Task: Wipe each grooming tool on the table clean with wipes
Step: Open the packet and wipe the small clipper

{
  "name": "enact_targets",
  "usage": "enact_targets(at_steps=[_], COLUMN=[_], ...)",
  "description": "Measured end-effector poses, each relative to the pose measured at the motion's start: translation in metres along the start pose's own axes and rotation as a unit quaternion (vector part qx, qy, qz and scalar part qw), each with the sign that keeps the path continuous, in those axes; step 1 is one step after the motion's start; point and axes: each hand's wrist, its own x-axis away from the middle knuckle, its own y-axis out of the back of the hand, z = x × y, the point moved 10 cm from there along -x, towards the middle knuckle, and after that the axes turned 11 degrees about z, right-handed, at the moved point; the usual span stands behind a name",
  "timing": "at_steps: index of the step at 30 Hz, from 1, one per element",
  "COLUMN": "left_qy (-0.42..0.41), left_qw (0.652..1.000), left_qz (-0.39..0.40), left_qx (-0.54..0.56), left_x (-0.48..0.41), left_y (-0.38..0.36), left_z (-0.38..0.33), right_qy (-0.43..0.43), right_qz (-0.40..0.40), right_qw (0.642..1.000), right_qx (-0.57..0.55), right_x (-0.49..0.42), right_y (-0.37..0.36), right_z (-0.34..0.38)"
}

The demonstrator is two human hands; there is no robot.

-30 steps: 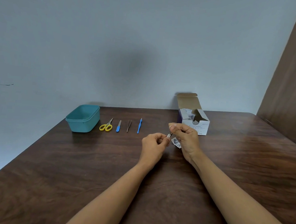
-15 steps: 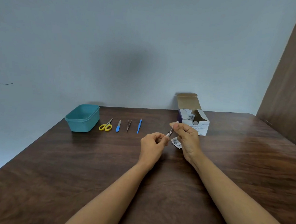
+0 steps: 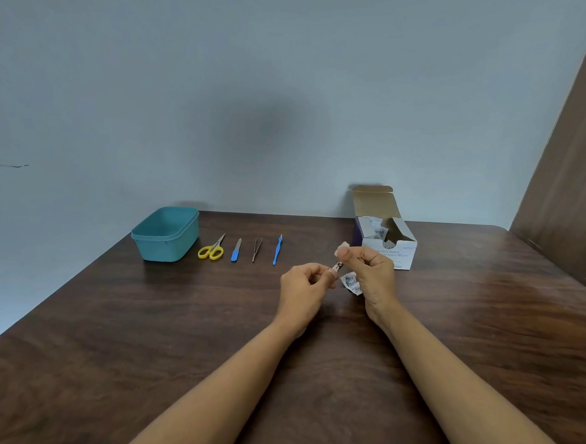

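Early going, I judge: the left hand's fingers pinch a small metal tool, perhaps a clipper, above the tabletop, the right hand's fingers pinch a wipe at its tip, and scissors, file, tweezers and pick wait in a row.

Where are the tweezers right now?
In the head view the tweezers lie on the table, left of centre near the far edge, between the blue nail file and the blue-handled tool.
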Motion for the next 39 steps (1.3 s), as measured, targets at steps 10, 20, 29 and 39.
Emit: enact_targets(at_steps=[10,20,29,39], left_qy=[0.004,-0.007,-0.021,-0.017], left_qw=[1.0,0.999,1.0,1.0], left_qz=[-0.009,-0.009,0.013,-0.002], left_qx=[0.018,0.035,0.0,-0.004], left_x=[0.0,0.0,0.002,0.001], left_y=[0.003,0.003,-0.006,0.001], left_z=[0.003,0.003,-0.006,-0.002], right_qy=[-0.025,0.025,0.01,-0.003], right_qz=[0.076,0.045,0.038,0.067], right_qw=[0.997,0.997,0.997,0.995], right_qx=[0.018,0.061,0.072,0.071], right_x=[0.0,0.003,-0.001,-0.002], right_y=[-0.013,-0.01,-0.005,-0.008], right_z=[-0.004,0.008,0.001,-0.002])
